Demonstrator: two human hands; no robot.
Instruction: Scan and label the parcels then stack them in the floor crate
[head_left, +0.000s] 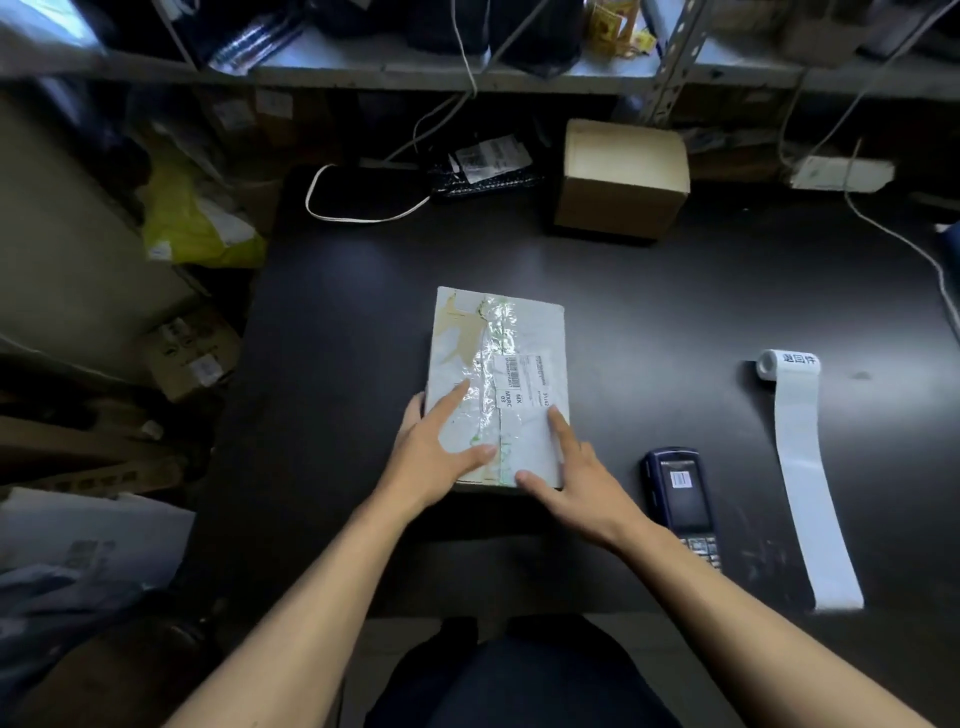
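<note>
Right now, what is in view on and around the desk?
parcel: 1, white, taped, desk centre
handheld scanner: 1, dark blue, right of parcel
label roll: 1, white, partly unrolled, desk right
cardboard box: 1, brown, desk back
yellow bag: 1, left of desk
desk: 1, black
left hand: 1, flat on parcel
right hand: 1, flat on parcel

The surface (675, 312) is matte black. On it, the parcel (498, 384) is pale grey-white with glossy clear tape and a white barcoded label. At three o'clock, a white label strip (810, 493) carries black characters; the scanner (678, 493) is dark blue. At twelve o'clock, a tan cardboard box (618, 182).
</note>
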